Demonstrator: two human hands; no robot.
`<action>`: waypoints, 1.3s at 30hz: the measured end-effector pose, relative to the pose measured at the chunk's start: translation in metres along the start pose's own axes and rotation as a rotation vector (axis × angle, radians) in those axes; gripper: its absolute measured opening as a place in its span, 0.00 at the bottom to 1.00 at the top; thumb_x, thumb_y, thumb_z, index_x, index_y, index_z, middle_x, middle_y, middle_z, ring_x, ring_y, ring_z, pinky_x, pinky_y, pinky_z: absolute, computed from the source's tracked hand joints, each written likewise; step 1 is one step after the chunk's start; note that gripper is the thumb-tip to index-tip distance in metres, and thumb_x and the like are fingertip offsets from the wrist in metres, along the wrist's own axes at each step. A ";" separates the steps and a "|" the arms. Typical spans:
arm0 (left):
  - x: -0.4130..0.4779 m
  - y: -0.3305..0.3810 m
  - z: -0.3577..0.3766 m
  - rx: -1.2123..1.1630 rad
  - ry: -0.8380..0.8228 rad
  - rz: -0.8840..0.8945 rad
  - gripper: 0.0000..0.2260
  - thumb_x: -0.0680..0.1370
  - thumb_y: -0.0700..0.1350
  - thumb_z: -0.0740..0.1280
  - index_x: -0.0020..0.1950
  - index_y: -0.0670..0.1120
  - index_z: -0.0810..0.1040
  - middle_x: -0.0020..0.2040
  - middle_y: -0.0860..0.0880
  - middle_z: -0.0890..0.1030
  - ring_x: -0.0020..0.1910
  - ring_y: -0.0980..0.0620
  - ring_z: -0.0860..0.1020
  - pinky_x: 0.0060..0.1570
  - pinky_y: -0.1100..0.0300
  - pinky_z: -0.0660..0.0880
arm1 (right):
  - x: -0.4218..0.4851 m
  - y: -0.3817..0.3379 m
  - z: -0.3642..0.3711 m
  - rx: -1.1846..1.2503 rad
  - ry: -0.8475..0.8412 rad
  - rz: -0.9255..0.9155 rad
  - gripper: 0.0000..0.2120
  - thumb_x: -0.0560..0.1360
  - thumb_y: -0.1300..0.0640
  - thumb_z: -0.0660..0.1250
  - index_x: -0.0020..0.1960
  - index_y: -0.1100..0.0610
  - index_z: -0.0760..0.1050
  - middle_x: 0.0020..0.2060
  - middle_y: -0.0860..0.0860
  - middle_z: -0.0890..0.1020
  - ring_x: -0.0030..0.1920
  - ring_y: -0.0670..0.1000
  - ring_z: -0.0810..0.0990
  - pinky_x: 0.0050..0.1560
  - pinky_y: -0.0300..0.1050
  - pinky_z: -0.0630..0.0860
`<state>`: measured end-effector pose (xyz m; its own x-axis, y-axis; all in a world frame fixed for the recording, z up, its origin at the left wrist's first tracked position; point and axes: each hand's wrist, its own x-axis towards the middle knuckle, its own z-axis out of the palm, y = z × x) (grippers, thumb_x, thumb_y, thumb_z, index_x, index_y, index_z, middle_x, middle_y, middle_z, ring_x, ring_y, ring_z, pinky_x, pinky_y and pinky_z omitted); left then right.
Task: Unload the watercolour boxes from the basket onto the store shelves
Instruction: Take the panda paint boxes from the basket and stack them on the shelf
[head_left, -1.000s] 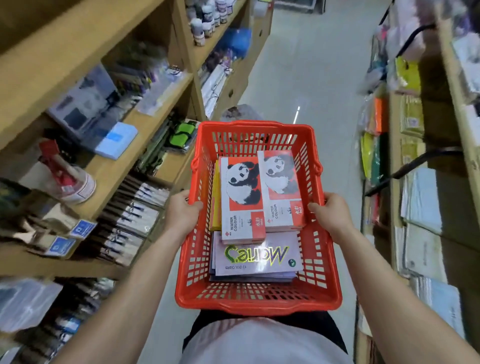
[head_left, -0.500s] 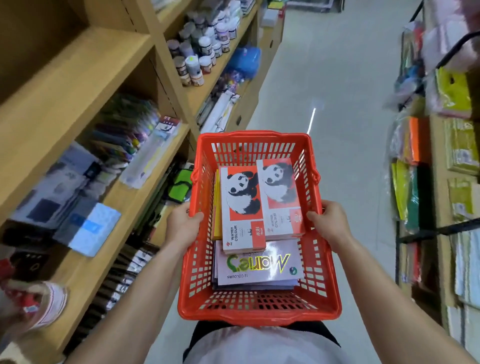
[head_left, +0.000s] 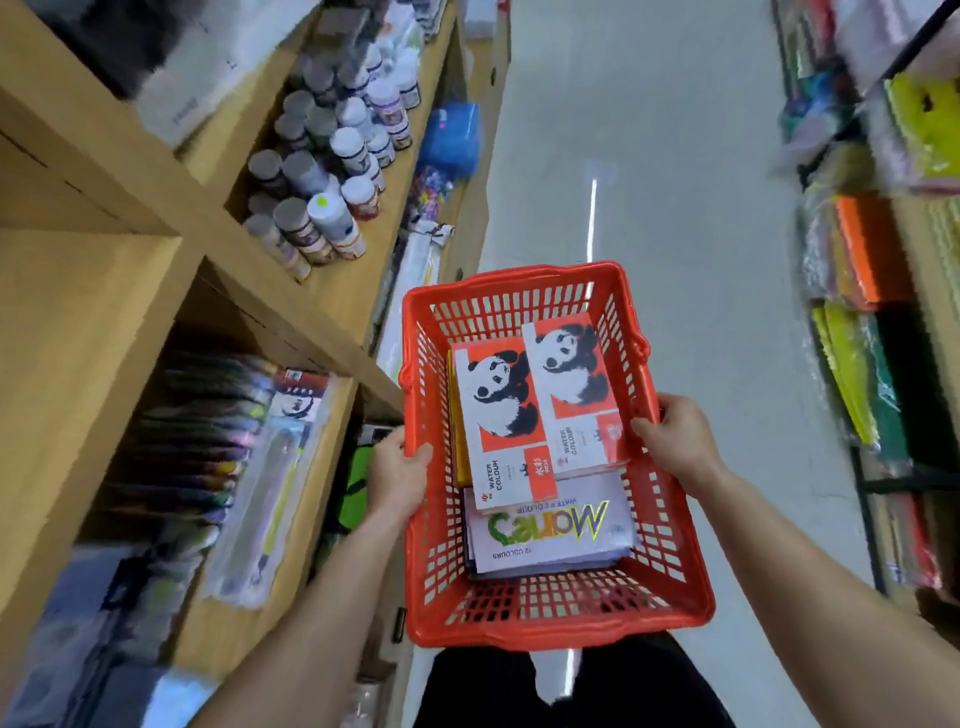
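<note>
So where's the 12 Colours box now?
Head view: the 12 Colours box lies flat at the near end of the red basket, its far edge tucked under the two panda watercolour boxes.

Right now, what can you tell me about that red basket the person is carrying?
The basket is orange-red plastic and rectangular, with slotted lattice walls and a thick rolled rim. It is held roughly level in the air over the aisle floor. The left hand grips one long rim and the right hand grips the opposite one, thumbs hooked over the edge. Inside, two panda watercolour boxes lie side by side on a Marie's box.
</note>
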<state>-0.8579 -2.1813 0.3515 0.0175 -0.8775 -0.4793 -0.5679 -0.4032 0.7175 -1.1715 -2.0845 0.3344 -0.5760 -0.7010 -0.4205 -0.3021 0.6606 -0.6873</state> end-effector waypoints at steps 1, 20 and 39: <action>0.020 0.002 0.002 0.012 -0.008 0.003 0.07 0.81 0.42 0.67 0.53 0.53 0.81 0.50 0.49 0.87 0.46 0.48 0.86 0.50 0.48 0.83 | 0.014 -0.002 0.009 -0.019 0.015 0.006 0.07 0.71 0.67 0.67 0.45 0.61 0.83 0.37 0.58 0.86 0.40 0.61 0.85 0.42 0.52 0.80; 0.224 -0.017 0.084 0.147 -0.060 -0.015 0.07 0.81 0.39 0.67 0.57 0.47 0.82 0.50 0.47 0.86 0.48 0.46 0.85 0.55 0.45 0.81 | 0.171 0.037 0.100 -0.038 0.065 0.107 0.09 0.73 0.64 0.69 0.41 0.50 0.77 0.31 0.40 0.79 0.32 0.47 0.77 0.33 0.42 0.68; 0.220 -0.005 0.156 0.153 -0.234 -0.117 0.37 0.78 0.56 0.70 0.81 0.48 0.58 0.78 0.48 0.68 0.76 0.46 0.68 0.74 0.45 0.67 | 0.144 -0.020 0.113 0.053 0.087 -0.045 0.14 0.77 0.63 0.68 0.61 0.54 0.80 0.53 0.49 0.82 0.50 0.47 0.82 0.55 0.47 0.79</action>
<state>-0.9800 -2.3318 0.1635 -0.0898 -0.7362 -0.6708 -0.6912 -0.4388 0.5741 -1.1627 -2.2294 0.2208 -0.6273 -0.7022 -0.3368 -0.2902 0.6120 -0.7357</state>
